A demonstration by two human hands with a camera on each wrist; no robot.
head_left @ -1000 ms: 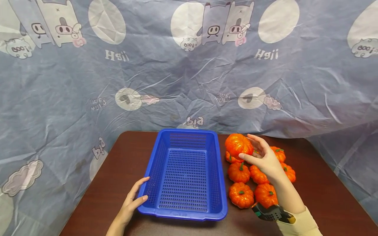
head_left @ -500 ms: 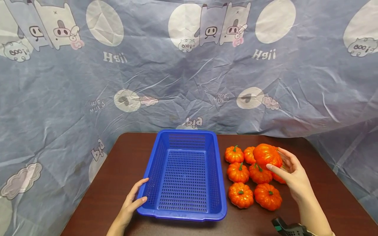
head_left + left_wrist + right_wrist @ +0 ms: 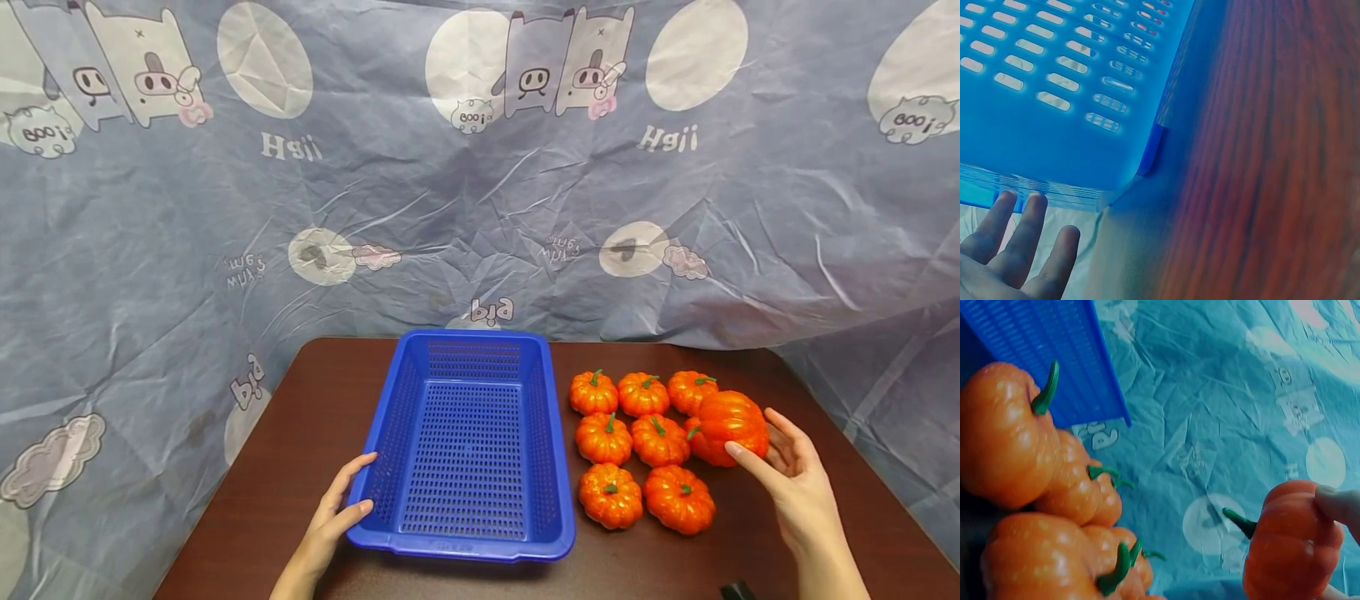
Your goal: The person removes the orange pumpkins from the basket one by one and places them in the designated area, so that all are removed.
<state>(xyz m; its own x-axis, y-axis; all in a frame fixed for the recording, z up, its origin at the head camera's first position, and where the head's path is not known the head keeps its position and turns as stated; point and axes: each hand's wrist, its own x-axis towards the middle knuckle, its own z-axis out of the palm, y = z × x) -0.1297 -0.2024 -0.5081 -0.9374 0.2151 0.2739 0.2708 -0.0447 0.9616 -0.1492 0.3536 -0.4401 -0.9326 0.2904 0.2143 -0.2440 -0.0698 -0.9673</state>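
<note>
My right hand [image 3: 802,483] holds an orange toy pumpkin [image 3: 738,425] with a green stem, at the right side of a group of similar pumpkins. The thumb lies on its near side, the other fingers behind. In the right wrist view the held pumpkin [image 3: 1294,550] is tipped over, stem pointing left, above the level of the others. Part of the group behind it is hidden in the head view. My left hand [image 3: 326,521] holds the near left rim of a blue plastic basket [image 3: 562,467], thumb over the edge. Fingers [image 3: 1019,231] reach up to the rim from outside.
Several pumpkins [image 3: 660,440] stand in rough rows on the dark brown table [image 3: 262,492], right of the basket. Nothing lies in the basket. A blue-grey patterned cloth [image 3: 465,192] hangs behind the table and at its sides.
My right hand has carried the pumpkin rightward and nearer to me, from the back left of the group to its right side. The left hand stays on the basket rim.
</note>
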